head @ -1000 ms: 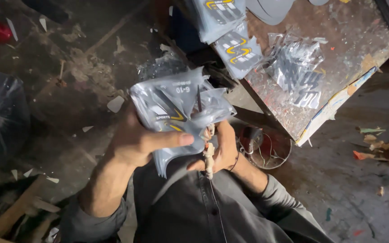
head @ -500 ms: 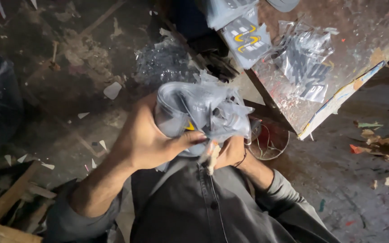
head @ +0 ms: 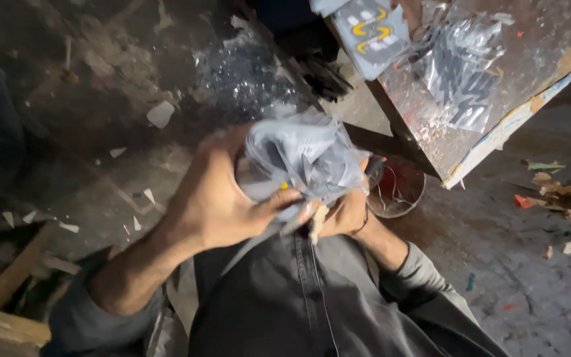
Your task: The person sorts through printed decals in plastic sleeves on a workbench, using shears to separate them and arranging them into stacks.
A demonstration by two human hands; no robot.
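A crumpled bundle of grey plastic packets [head: 302, 158] with yellow markings sits close to my chest. My left hand [head: 216, 198] wraps around its left side, thumb across the front. My right hand [head: 345, 211] grips it from underneath on the right, mostly hidden behind the bundle. A pale strip hangs down between my hands over my dark shirt.
A worn metal-topped table [head: 497, 132] stands at upper right, with a flat grey packet [head: 371, 33] and clear plastic bags [head: 460, 73] on it. A small round bowl [head: 398, 192] lies on the floor under its corner. Scraps litter the dirty floor; wooden pieces [head: 8, 284] lie at lower left.
The flat packets have been squeezed into a tighter bundle between both hands and brought closer to my chest. The view has shifted, so the table sits further right.
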